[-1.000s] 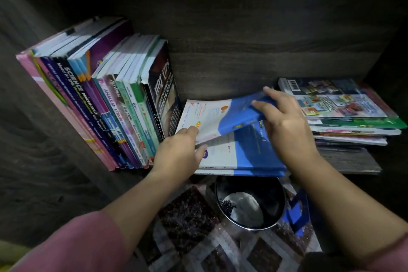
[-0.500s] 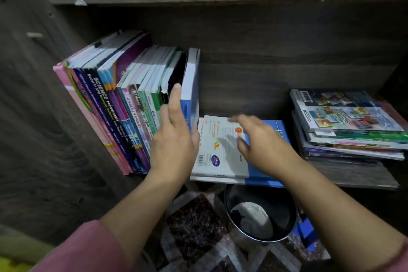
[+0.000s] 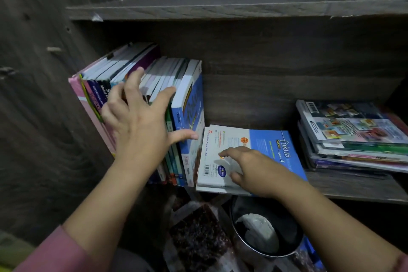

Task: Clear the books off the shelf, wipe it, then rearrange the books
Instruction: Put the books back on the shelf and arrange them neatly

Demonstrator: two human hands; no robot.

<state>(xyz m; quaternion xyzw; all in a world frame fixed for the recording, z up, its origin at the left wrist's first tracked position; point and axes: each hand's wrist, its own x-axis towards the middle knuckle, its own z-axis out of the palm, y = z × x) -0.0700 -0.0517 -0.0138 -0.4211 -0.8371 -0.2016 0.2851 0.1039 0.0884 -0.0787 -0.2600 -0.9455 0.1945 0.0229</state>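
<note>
A row of upright books (image 3: 132, 73) leans against the left wall of the dark wooden shelf (image 3: 353, 185). Its rightmost book is a blue and white one (image 3: 189, 104), standing on end. My left hand (image 3: 141, 121) is spread against the spines of this row, fingers straight, thumb touching the blue book. A small flat pile topped by a blue and white "fokus" book (image 3: 260, 146) lies in the middle. My right hand (image 3: 254, 170) rests on its cover with loose fingers. A second flat stack of books (image 3: 353, 137) sits at the right.
The shelf board above (image 3: 220, 9) hangs over the books. Below the shelf edge stands a dark round bin (image 3: 265, 227) with a white cloth inside, on a patterned floor mat (image 3: 198, 238). A bare strip of shelf back wall shows between the row and the stack.
The blue book lifted from the middle pile now stands at the right end of the row. My left hand has spread over the spines; my right hand came down on the "fokus" book.
</note>
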